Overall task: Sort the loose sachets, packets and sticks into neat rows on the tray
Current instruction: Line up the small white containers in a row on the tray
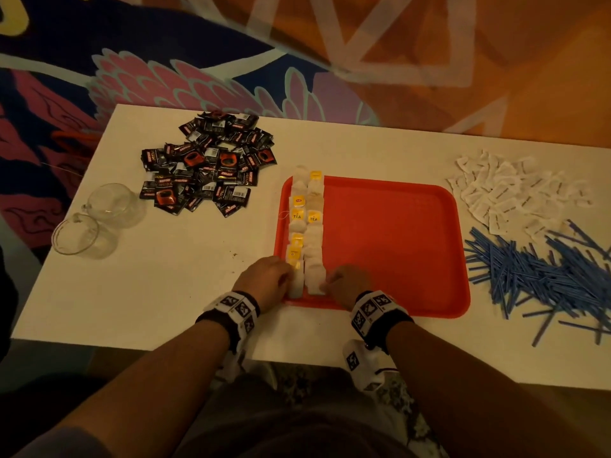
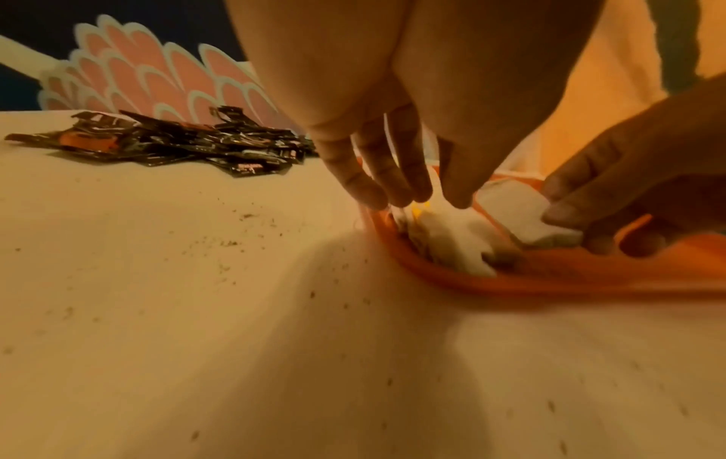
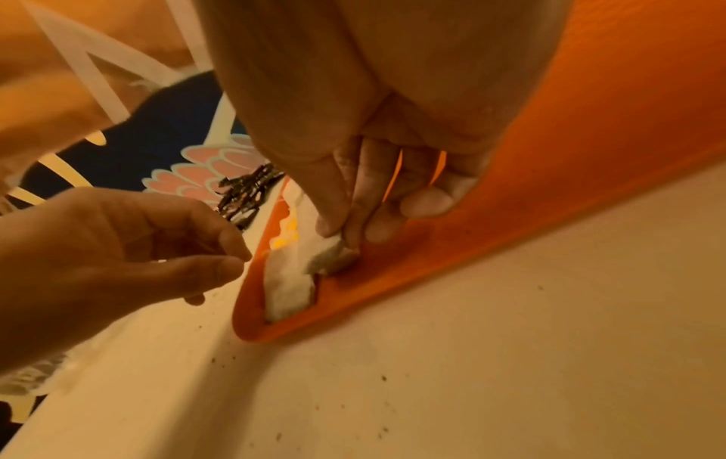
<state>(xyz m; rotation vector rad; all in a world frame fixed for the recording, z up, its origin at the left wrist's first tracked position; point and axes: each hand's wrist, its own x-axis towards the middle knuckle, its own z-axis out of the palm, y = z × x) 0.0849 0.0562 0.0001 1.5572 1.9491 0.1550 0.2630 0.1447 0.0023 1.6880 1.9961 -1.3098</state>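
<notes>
An orange-red tray point(image 1: 390, 246) lies on the white table. Two rows of white tea bags with yellow tags point(image 1: 305, 223) run along its left side. My right hand point(image 1: 327, 282) pinches a corner of the nearest tea bag of the right row point(image 3: 326, 251) between thumb and forefinger, the bag lying on the tray floor. My left hand point(image 1: 287, 279) stands at the tray's left rim, its fairly straight fingers point(image 2: 369, 192) touching the nearest bag of the left row point(image 2: 456, 239). Whether the left hand pinches anything is not plain.
A heap of black sachets point(image 1: 208, 163) lies at the back left, and two glass cups point(image 1: 99, 219) stand at the left edge. Right of the tray lie loose white packets point(image 1: 515, 190) and a pile of blue sticks point(image 1: 542, 276). Tea crumbs dot the table point(image 2: 235, 242).
</notes>
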